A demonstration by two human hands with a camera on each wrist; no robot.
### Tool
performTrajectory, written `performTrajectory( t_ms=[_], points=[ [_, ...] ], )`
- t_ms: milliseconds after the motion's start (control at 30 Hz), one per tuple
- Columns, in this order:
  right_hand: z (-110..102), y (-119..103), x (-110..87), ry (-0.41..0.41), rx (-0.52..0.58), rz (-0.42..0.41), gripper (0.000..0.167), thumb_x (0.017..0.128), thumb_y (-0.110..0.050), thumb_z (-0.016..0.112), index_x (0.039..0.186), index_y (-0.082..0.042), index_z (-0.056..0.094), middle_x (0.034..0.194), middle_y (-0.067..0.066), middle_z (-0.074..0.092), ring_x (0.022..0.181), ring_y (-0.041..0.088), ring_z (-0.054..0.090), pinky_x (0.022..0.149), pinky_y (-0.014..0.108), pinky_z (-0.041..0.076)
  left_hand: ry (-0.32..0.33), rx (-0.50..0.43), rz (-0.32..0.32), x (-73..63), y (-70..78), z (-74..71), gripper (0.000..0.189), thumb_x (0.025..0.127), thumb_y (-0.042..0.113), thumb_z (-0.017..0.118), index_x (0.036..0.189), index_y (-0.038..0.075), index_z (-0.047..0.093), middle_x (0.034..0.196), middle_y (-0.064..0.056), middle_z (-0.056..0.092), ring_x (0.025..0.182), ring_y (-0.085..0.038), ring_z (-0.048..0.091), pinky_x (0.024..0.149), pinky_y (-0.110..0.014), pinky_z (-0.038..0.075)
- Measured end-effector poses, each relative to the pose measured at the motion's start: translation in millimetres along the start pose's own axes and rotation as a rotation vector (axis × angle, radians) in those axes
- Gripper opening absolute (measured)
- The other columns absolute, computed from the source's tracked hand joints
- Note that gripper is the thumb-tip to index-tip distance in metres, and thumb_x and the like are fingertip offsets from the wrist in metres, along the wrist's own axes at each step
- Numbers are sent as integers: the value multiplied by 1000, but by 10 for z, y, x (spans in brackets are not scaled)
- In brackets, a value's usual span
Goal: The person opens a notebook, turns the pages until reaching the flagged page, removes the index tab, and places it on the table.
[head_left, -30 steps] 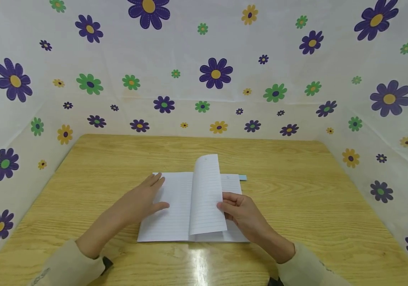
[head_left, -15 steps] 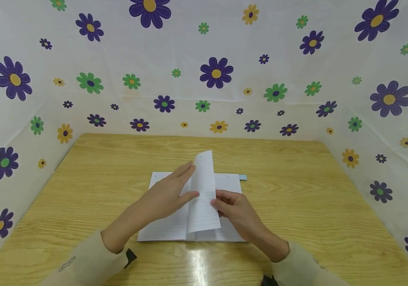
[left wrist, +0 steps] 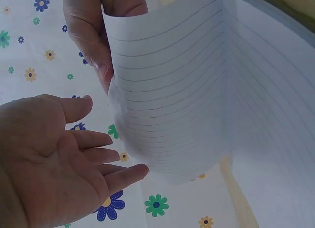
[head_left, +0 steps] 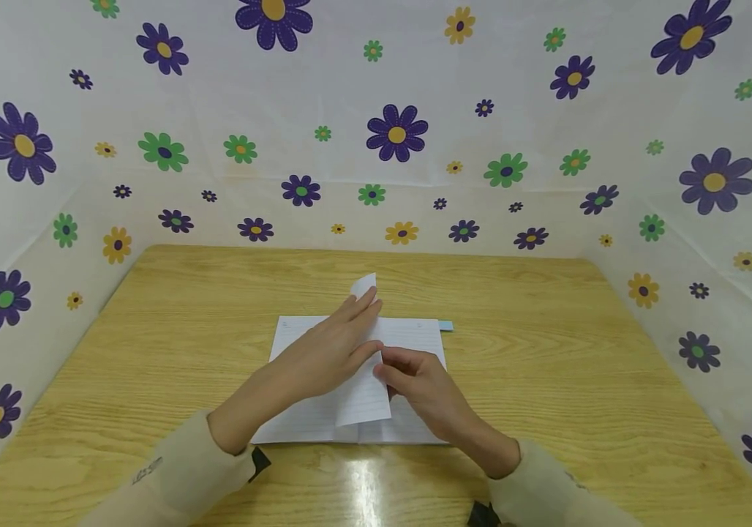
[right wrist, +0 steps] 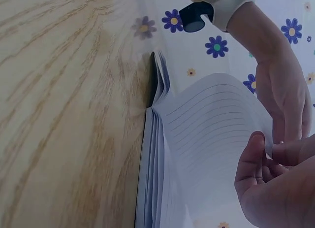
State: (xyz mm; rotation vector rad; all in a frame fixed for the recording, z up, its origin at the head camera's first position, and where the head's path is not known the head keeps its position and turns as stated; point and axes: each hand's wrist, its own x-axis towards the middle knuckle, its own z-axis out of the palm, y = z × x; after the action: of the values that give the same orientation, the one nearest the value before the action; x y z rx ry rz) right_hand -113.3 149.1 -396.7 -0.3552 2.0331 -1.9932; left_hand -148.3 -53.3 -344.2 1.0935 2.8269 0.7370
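Note:
An open notebook (head_left: 422,333) with lined white pages lies on the table. One page (head_left: 364,410) stands raised and curved near the middle fold. My right hand (head_left: 431,388) pinches that page's outer edge between thumb and fingers, a grip also visible in the right wrist view. My left hand (head_left: 326,355) hovers across the raised page from the left, fingers extended, hiding much of it in the head view. In the left wrist view the left hand (left wrist: 54,164) has its palm and loose fingers beside the page; whether a fingertip touches it I cannot tell.
A pale blue tab (head_left: 445,326) sticks out at the notebook's upper right. The wooden table (head_left: 534,322) extends around it, bounded by white sheeting (head_left: 323,73) printed with flowers. Dark straps (head_left: 260,464) hang at the sleeve cuffs.
The raised page has moved left across the fold, with my right hand gripping its edge throughout. My left hand has left the left page and come right, in front of the raised page.

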Motion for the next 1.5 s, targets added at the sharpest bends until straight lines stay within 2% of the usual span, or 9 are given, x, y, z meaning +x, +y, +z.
performTrajectory(
  t_ms=[433, 633, 733, 933, 1033, 1133, 1267, 1400, 1500],
  points=[
    [45, -13, 7, -48, -38, -2, 36, 105, -11, 61, 136, 6, 63, 97, 6, 66, 79, 16, 62, 74, 26, 57, -97, -18, -46, 0, -13, 1, 53, 111, 21, 48, 157, -2, 38, 169, -18, 18, 154, -41, 17, 122, -51, 26],
    [10, -7, -26, -62, -78, 36, 35, 106, -15, 60, 135, 4, 64, 112, 20, 71, 87, 18, 67, 75, 27, 58, -144, 0, -109, -25, -61, 34, 61, 109, 32, 56, 154, -6, 41, 168, -21, 22, 154, -41, 18, 122, -52, 26],
    [-54, 7, -78, -40, -177, 35, 39, 105, -15, 61, 137, 6, 62, 117, 24, 71, 94, 25, 69, 78, 30, 59, -165, -7, -142, -67, -115, 57, 67, 106, 35, 60, 154, -7, 40, 168, -21, 21, 155, -41, 15, 122, -53, 26],
    [-232, 115, -174, 33, -505, -46, 37, 101, -16, 68, 133, 3, 66, 121, 14, 73, 103, 26, 71, 84, 28, 57, -189, -25, -165, -194, -268, 75, 66, 107, 29, 60, 155, -10, 36, 168, -24, 17, 155, -43, 12, 122, -55, 24],
    [-282, 140, -241, 70, -644, -69, 39, 98, -16, 73, 131, 3, 67, 126, 15, 71, 106, 29, 69, 89, 36, 58, -192, -19, -157, -275, -343, 71, 65, 107, 25, 59, 155, -11, 34, 168, -26, 15, 155, -43, 12, 122, -55, 24],
    [-302, 162, -291, 93, -775, -79, 45, 94, -15, 77, 132, 6, 65, 133, 18, 66, 118, 36, 64, 101, 47, 52, -186, -12, -151, -348, -407, 76, 66, 107, 22, 60, 156, -11, 31, 168, -25, 14, 155, -43, 12, 121, -54, 25],
    [-314, 170, -331, 75, -937, -68, 58, 90, -16, 81, 136, 11, 58, 144, 27, 56, 140, 45, 46, 115, 57, 37, -166, 30, -111, -434, -486, 103, 66, 104, 14, 65, 154, -14, 33, 169, -24, 13, 154, -44, 15, 119, -54, 29],
    [-338, 158, -361, 38, -1052, -27, 71, 89, -21, 83, 141, 14, 52, 151, 33, 47, 145, 51, 37, 115, 63, 34, -147, 95, -71, -507, -548, 138, 67, 100, 10, 69, 151, -16, 36, 168, -27, 15, 152, -48, 18, 117, -54, 33],
    [-355, 147, -376, 12, -1094, 8, 76, 88, -27, 84, 142, 14, 50, 153, 35, 42, 145, 52, 34, 113, 66, 35, -163, 104, -94, -548, -570, 150, 73, 99, 18, 72, 151, -16, 36, 167, -29, 16, 152, -51, 15, 117, -56, 32]
  ],
)
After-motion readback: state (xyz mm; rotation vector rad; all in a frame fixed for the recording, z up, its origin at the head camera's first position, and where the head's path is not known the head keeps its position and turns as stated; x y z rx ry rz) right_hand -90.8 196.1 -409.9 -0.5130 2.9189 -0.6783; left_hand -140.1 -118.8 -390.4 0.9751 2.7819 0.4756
